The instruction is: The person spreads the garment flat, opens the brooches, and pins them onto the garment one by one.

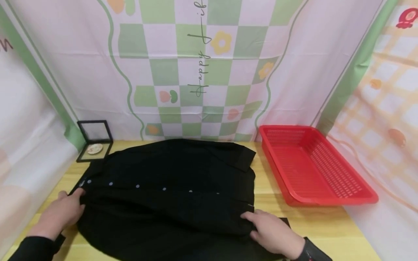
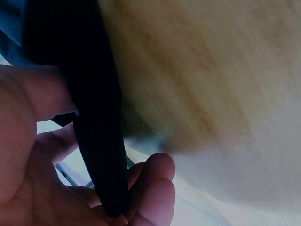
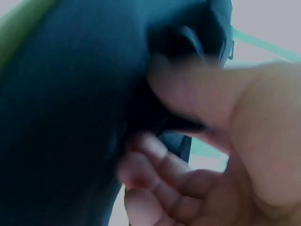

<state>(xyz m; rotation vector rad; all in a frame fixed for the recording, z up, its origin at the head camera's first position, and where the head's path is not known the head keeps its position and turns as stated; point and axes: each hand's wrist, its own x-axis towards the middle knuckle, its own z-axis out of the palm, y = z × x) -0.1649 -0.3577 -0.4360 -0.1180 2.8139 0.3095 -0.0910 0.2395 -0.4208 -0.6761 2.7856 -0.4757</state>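
A black button-up shirt [image 1: 156, 159] lies across the wooden table, its row of pale buttons [image 1: 137, 186] running from left to right. My left hand [image 1: 60, 214] grips the shirt's left edge; in the left wrist view a fold of black cloth [image 2: 94, 108] passes between thumb and curled fingers. At the opposite edge my right hand [image 1: 272, 230] pinches the shirt, with cloth [image 3: 61, 117] between thumb and fingers in the right wrist view, where the thumb is blurred. A cuff [image 1: 243, 158] lies folded over at the shirt's upper right.
A red plastic basket [image 1: 284, 174] with perforated sides stands on the right of the table [image 1: 343, 232]. At the back left is a small black frame-like stand [image 1: 94, 121] with a round pale piece [image 1: 94, 148]. A patterned cloth backdrop [image 1: 192, 72] hangs behind.
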